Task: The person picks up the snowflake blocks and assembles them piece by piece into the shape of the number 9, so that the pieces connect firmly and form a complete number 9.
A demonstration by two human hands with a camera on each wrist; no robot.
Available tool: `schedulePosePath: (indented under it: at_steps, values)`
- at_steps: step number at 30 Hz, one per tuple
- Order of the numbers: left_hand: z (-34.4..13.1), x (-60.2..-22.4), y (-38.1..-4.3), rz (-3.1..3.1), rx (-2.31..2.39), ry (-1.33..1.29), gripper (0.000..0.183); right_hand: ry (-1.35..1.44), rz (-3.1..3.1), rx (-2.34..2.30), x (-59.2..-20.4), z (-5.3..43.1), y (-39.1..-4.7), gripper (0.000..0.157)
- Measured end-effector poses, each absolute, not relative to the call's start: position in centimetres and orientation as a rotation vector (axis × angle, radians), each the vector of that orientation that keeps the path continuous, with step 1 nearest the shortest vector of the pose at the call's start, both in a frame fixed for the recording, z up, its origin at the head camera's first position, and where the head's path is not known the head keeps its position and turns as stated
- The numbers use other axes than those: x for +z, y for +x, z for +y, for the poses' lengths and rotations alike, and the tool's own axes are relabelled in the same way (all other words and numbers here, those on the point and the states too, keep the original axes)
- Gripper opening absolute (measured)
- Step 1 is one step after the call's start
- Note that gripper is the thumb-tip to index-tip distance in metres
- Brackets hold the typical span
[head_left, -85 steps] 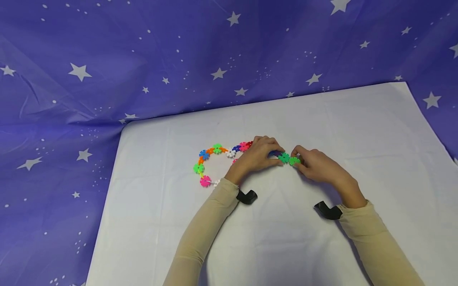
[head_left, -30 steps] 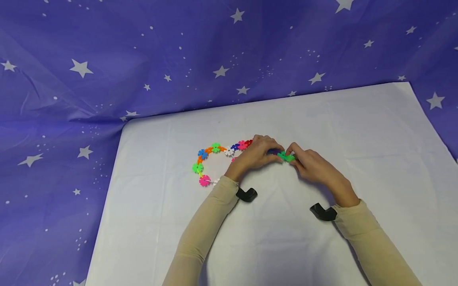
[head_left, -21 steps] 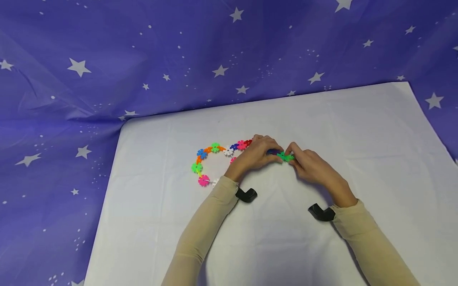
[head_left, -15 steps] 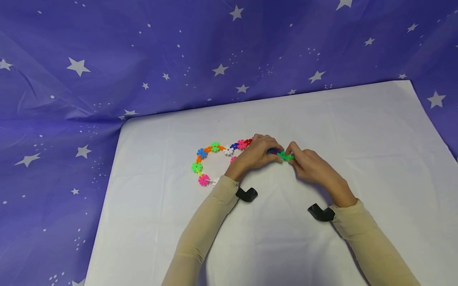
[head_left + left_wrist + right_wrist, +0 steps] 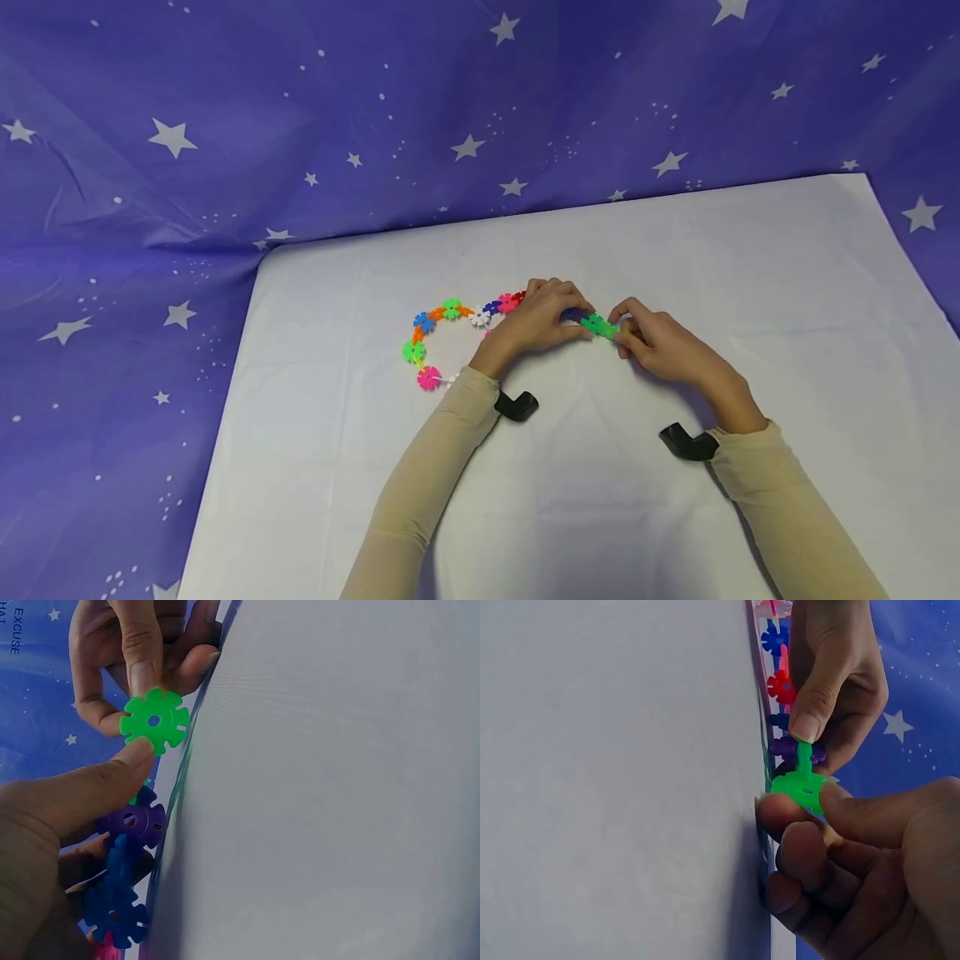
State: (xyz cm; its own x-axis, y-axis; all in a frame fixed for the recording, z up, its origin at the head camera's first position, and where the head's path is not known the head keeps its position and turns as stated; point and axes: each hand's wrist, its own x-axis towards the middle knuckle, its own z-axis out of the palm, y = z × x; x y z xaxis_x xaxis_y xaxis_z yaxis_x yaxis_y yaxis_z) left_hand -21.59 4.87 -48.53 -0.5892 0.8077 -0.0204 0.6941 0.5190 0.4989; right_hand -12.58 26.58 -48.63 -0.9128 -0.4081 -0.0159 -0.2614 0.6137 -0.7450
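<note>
A chain of interlocking snowflake discs point(image 5: 452, 309) in many colours curls over the white cloth, partly hidden behind my left hand point(image 5: 542, 320). That hand pinches the chain near its right end, its thumb point(image 5: 808, 724) on a green disc point(image 5: 805, 759) seen edge-on. A second, brighter green disc point(image 5: 154, 720) is slotted crosswise to it at the very end. My right hand point(image 5: 663, 343) holds this outer disc by its edge between thumb and forefinger. Purple point(image 5: 131, 820) and blue point(image 5: 115, 915) discs follow along the chain beneath my left fingers.
A white cloth point(image 5: 585, 500) covers the table, whose far edge meets a purple star-patterned curtain point(image 5: 420, 108). Black angled pieces stick out at the left cuff point(image 5: 517, 407) and the right cuff point(image 5: 688, 442).
My right hand first moved left, bringing the outer green disc against its neighbour where they now overlap. Since then it has shifted slightly right and its fingers have changed position. My left hand stayed nearly still.
</note>
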Motion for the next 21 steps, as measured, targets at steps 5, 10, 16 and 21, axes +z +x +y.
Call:
schedulePosePath:
  at_steps: [5,10,16,21]
  values:
    - [4.7,-48.5,-21.5,2.519,0.65,1.265,0.039,-0.586,2.674,-1.164,-48.6,26.6,-12.7,0.017]
    - [4.6,-48.2,-21.4,2.525,0.612,1.278,0.046,-0.609,2.715,-1.125,-48.5,26.5,-12.7,0.019]
    - [3.8,-46.8,-21.4,2.536,0.627,1.262,0.056,-0.63,2.77,-1.127,-48.6,26.4,-12.9,0.02]
    - [-0.9,-44.7,-21.8,2.552,0.866,1.184,0.054,-0.582,2.852,-1.107,-48.7,26.7,-12.7,0.028]
